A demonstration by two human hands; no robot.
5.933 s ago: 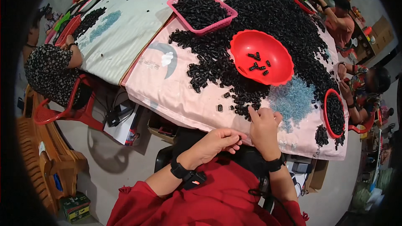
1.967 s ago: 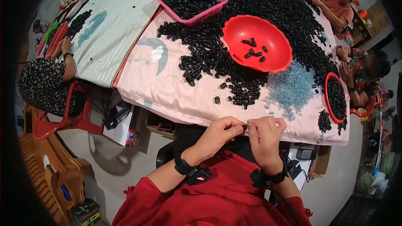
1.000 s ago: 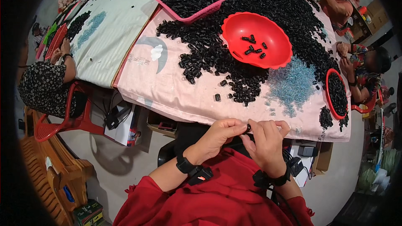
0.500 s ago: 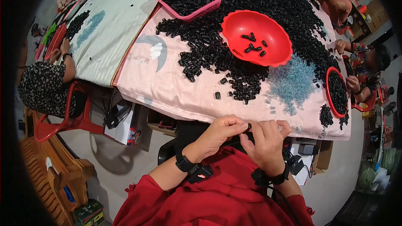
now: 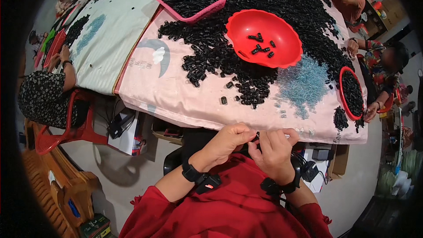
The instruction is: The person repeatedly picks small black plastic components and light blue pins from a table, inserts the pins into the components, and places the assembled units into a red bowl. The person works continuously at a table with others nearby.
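Just off the table's near edge, my left hand [image 5: 225,144] pinches a small black plastic piece [image 5: 257,135] between thumb and forefinger. Beside it, my right hand [image 5: 276,155] has its fingers curled in close to that piece; whatever it may grip is hidden by the fingers. Farther in on the table rests a red scalloped bowl [image 5: 246,24] with several short black pieces in it. Loose black pieces [image 5: 253,90] lie in front of the bowl, and a heap of small clear bluish tubes [image 5: 304,83] is to its right.
A pink basket [image 5: 192,19] full of black pieces stands at the back left of the pink cloth [image 5: 176,105]. At the right edge is a red oval tray [image 5: 343,94] of black pieces. A co-worker sits left on a red chair [image 5: 66,128]; others sit at right.
My hands stay together, with the right fingers now curled closer around the black piece. The whole view has shifted slightly, so the table appears a little farther left. A co-worker's hand at right has lowered.
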